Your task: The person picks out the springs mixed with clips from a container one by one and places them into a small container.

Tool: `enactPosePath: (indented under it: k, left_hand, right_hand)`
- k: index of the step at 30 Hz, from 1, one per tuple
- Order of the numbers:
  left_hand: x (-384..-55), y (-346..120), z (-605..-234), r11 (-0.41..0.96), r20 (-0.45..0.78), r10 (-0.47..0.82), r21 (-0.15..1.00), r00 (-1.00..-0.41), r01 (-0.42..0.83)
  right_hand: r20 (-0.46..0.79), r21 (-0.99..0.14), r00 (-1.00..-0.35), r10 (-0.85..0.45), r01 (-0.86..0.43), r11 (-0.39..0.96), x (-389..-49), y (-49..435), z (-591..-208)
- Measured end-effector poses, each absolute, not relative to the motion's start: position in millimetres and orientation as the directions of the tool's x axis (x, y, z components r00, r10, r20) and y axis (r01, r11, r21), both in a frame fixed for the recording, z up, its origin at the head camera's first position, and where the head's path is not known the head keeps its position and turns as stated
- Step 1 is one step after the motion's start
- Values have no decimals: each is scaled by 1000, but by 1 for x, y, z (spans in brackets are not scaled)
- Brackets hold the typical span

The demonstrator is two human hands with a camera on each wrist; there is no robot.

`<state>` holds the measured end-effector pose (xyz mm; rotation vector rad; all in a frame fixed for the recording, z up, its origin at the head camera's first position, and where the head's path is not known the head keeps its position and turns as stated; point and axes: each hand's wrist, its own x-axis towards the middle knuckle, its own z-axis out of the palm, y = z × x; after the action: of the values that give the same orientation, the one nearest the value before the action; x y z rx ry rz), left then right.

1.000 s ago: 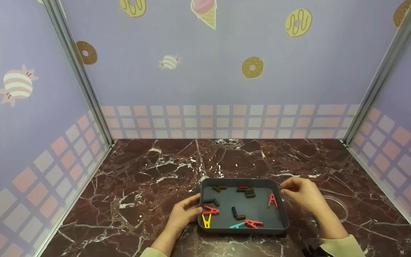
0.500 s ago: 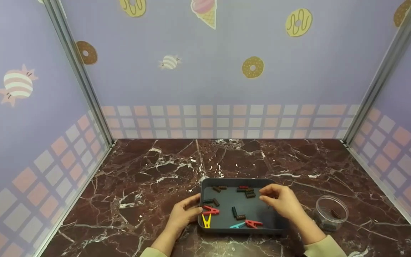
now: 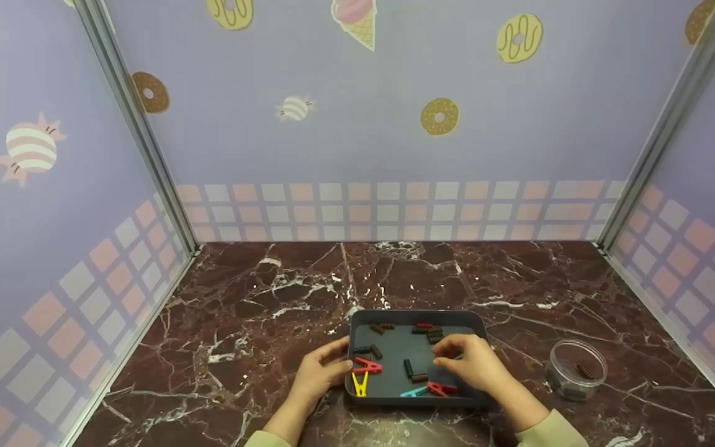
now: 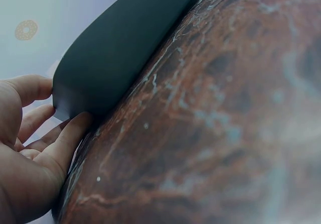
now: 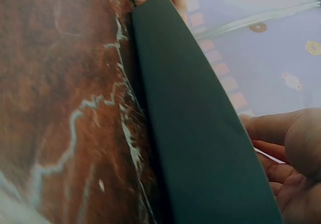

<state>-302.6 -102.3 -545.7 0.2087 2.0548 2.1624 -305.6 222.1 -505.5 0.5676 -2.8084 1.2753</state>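
A dark grey tray [image 3: 388, 402] holds several small ridged cylinders, brown, black and red, that look like coil springs. My left hand [image 3: 321, 370] holds the tray's left edge, its thumb at the rim and its fingers against the outer wall. Over the right part of the tray hovers my right hand [image 3: 470, 363], thumb and forefinger apart, nothing visible between them. Just left of these fingertips lie a brown spring [image 3: 419, 377] and a black spring [image 3: 408, 367]. Behind them is a spring cluster [image 3: 434, 332], partly hidden by the hand.
A yellow clothes peg [image 3: 359, 385], a red peg [image 3: 367, 365], a blue peg [image 3: 414, 391] and another red peg [image 3: 439, 389] lie along the tray's front and left. Right of the tray, a clear round tub [image 3: 576, 379] with springs inside stands on the marbled table [image 3: 258, 298].
My right hand has moved left and forward-down from beyond the tray's right edge to above its interior, uncovering the clear tub. My left hand and the tray have not moved.
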Motion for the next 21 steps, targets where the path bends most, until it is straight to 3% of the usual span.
enactPosePath:
  k: [10, 21]
  left_hand:
    - [-302, -102, -544, -37, -19, 202, 999, -979, -27]
    - [-303, -102, -546, -60, -3, 197, 998, -980, -15]
  right_hand:
    - [90, -635, -901, -423, -379, 673, -305, 201, -508]
    - [103, -558, -874, -475, -447, 700, -309, 190, -513]
